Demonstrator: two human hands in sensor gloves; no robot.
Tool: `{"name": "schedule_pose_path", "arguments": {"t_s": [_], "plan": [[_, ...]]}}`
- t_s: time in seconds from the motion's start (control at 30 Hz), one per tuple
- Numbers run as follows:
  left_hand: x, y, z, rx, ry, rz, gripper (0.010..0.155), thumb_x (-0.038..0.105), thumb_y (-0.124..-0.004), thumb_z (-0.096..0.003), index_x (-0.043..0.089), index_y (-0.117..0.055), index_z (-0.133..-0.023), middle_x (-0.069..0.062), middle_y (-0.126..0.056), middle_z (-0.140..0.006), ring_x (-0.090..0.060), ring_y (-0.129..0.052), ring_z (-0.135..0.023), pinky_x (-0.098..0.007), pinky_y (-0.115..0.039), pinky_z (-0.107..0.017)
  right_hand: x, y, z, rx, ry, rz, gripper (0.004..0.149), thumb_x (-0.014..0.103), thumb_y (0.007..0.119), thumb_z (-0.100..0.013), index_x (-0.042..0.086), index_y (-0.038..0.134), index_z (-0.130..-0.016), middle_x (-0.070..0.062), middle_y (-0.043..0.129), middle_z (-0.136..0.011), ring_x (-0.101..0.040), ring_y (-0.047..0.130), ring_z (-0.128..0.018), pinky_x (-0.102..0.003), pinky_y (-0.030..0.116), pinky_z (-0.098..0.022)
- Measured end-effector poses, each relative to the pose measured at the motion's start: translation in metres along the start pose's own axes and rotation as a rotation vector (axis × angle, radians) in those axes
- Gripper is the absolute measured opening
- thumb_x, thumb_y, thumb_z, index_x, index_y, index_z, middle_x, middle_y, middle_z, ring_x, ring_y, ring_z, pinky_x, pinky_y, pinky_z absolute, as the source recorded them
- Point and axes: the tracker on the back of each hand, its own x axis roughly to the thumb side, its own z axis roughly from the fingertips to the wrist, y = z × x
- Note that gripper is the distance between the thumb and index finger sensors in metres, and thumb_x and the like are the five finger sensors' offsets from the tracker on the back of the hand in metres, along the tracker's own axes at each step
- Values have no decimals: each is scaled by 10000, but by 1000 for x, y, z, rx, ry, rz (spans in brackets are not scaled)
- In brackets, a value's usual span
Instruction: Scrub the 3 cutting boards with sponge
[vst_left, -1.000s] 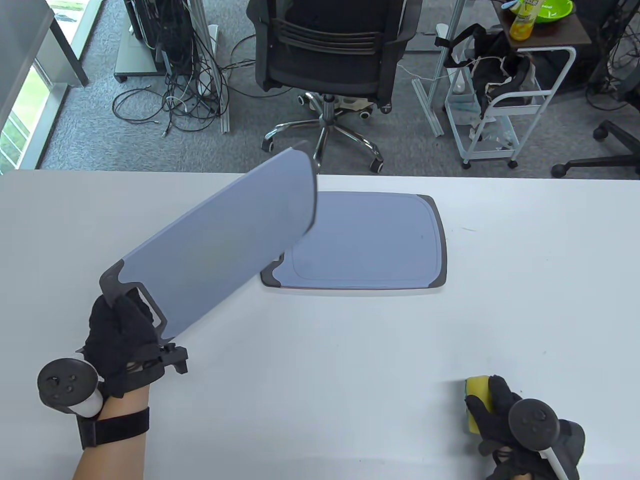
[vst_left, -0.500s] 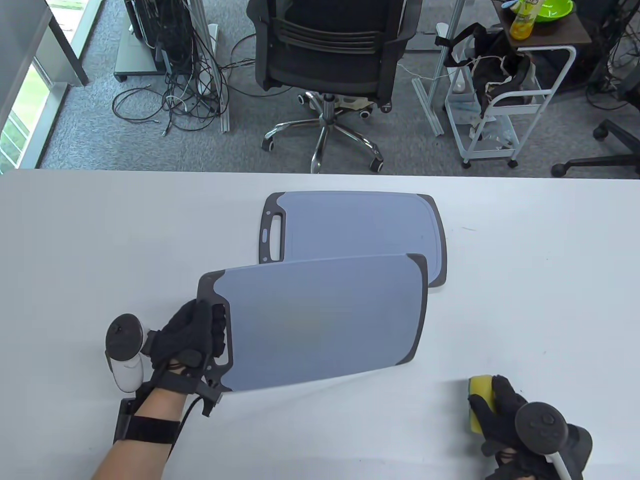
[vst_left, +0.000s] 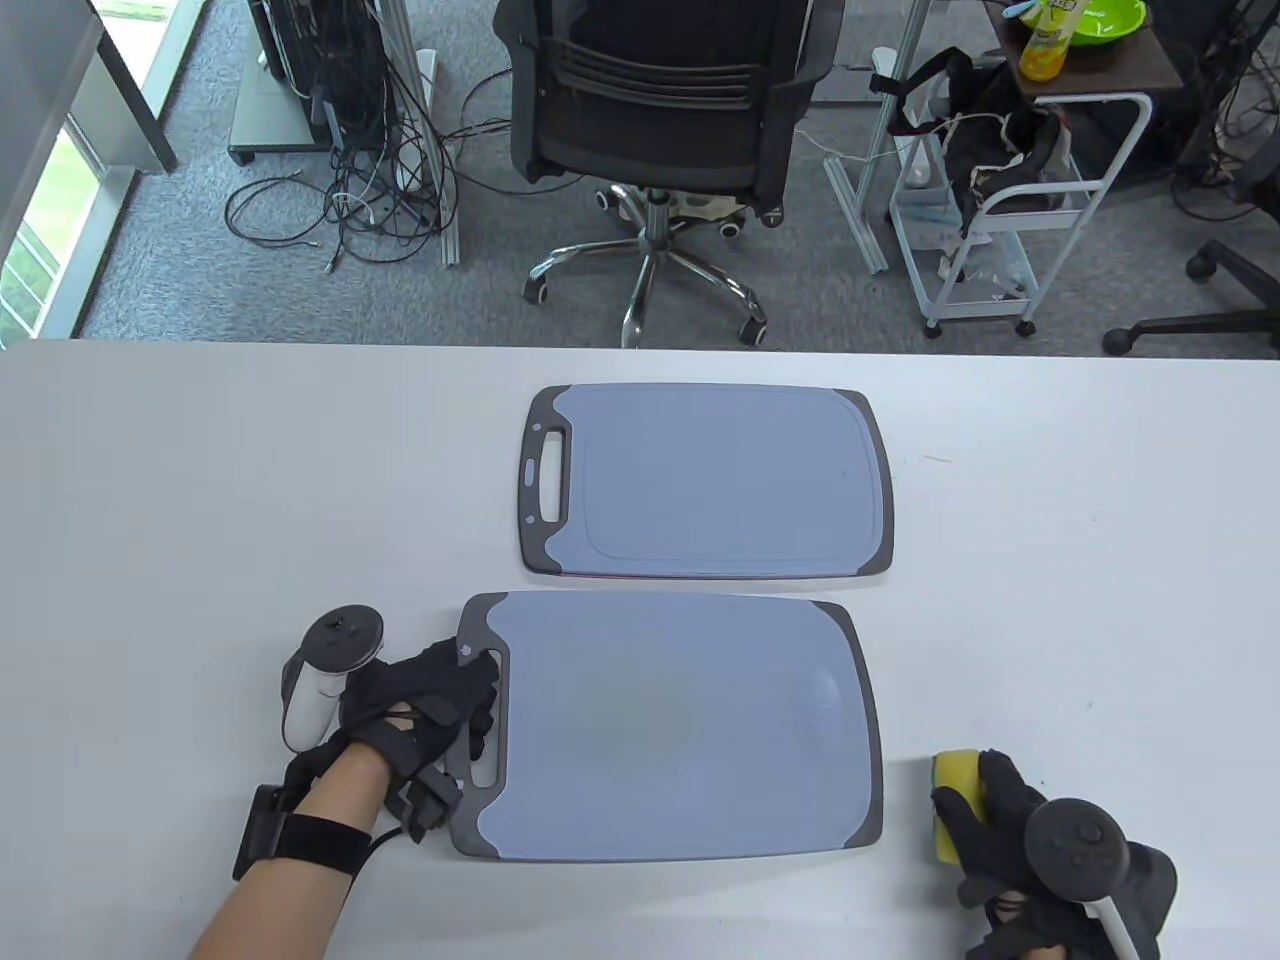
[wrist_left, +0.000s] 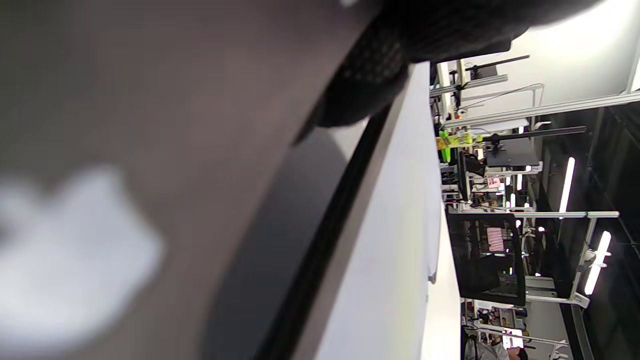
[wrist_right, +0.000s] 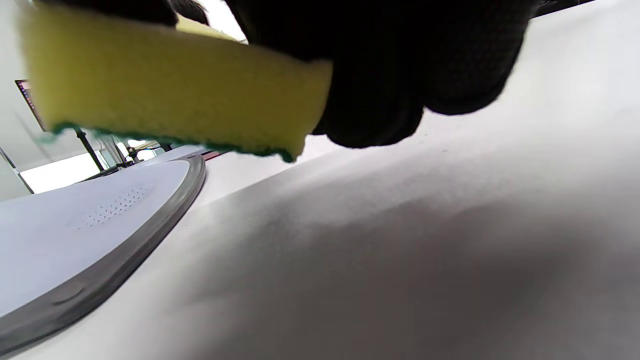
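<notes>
Two grey-blue cutting boards lie flat on the white desk (vst_left: 200, 480). The far board (vst_left: 705, 480) sits near the desk's middle, its handle slot to the left; the layered edge below it hints at another board underneath, though I cannot tell for sure. The near board (vst_left: 670, 725) lies just in front of it, apart from it. The left hand (vst_left: 430, 690) has its fingers curled through the near board's handle slot. The right hand (vst_left: 1000, 820) pinches a yellow sponge (vst_left: 948, 805) with a green underside, near the board's right corner. No readable writing shows on the boards or the sponge.
</notes>
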Motion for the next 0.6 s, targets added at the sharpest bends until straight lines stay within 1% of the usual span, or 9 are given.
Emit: {"name": "schedule_pose_path", "arguments": {"t_s": [0.1, 0.13, 0.2, 0.23, 0.3, 0.43, 0.47, 0.57, 0.6], "plan": [[-5, -2, -4, 27, 32, -17, 483, 473, -796, -587, 123, -712, -909, 33, -927, -658, -11, -1040, -398, -235, -1051, -293, 21, -2, -5, -30, -43, 50, 758, 593, 719, -482, 79, 640, -1033, -115, 854, -782, -279, 916, -578, -482, 781, -483], [-9, -4, -6, 40, 49, -19, 483, 475, -797, -587, 119, -721, -905, 34, -930, -655, -12, -1041, -393, -235, -1050, -290, 34, -1, -7, -37, -71, 76, 757, 592, 720, -482, 80, 640, -1033, -116, 854, -783, -280, 916, -579, -482, 781, -484], [-14, -8, -7, 38, 111, -19, 492, 484, -798, -586, 117, -729, -905, 42, -932, -666, -14, -1047, -404, -242, -1046, -300, 61, 4, -13, -33, -118, 140, 754, 591, 722, -484, 83, 638, -1035, -117, 852, -789, -284, 915, -584, -483, 780, -487], [-12, -8, -8, 20, 93, -15, 490, 488, -797, -587, 121, -731, -904, 45, -935, -667, -13, -1049, -405, -240, -1046, -300, 82, 8, -18, -21, -155, 175, 754, 590, 721, -484, 86, 633, -1039, -117, 848, -799, -285, 913, -593, -483, 778, -491], [-12, -11, -8, 26, 100, -35, 494, 490, -800, -584, 118, -737, -902, 44, -941, -665, -16, -1055, -402, -241, -1046, -295, 119, 19, -28, -17, -211, 230, 753, 588, 722, -485, 87, 632, -1041, -117, 846, -806, -287, 913, -597, -479, 779, -490], [-10, -15, -7, 44, 110, -79, 503, 509, -789, -586, 128, -735, -910, 60, -934, -675, -4, -1053, -405, -227, -1033, -293, 209, 50, -55, 22, -322, 353, 751, 589, 714, -491, 96, 616, -1049, -112, 834, -827, -286, 907, -616, -478, 776, -500], [-11, -16, -7, 45, 112, -80, 504, 512, -790, -585, 129, -737, -909, 63, -935, -674, -2, -1055, -404, -226, -1033, -290, 226, 58, -59, 29, -341, 369, 751, 590, 712, -490, 98, 615, -1049, -111, 833, -831, -285, 907, -617, -477, 776, -502], [-9, -16, -9, 19, 111, -75, 503, 511, -785, -588, 128, -735, -910, 60, -937, -671, -5, -1059, -405, -230, -1035, -288, 294, 93, -69, 51, -422, 406, 749, 589, 711, -490, 98, 616, -1047, -111, 835, -834, -284, 912, -615, -476, 779, -498], [-10, -16, -9, 13, 111, -69, 505, 512, -781, -590, 126, -731, -913, 59, -937, -673, -7, -1059, -408, -232, -1034, -290, 306, 100, -70, 61, -439, 404, 747, 588, 709, -491, 97, 617, -1047, -110, 835, -834, -283, 913, -615, -475, 780, -498]]}}
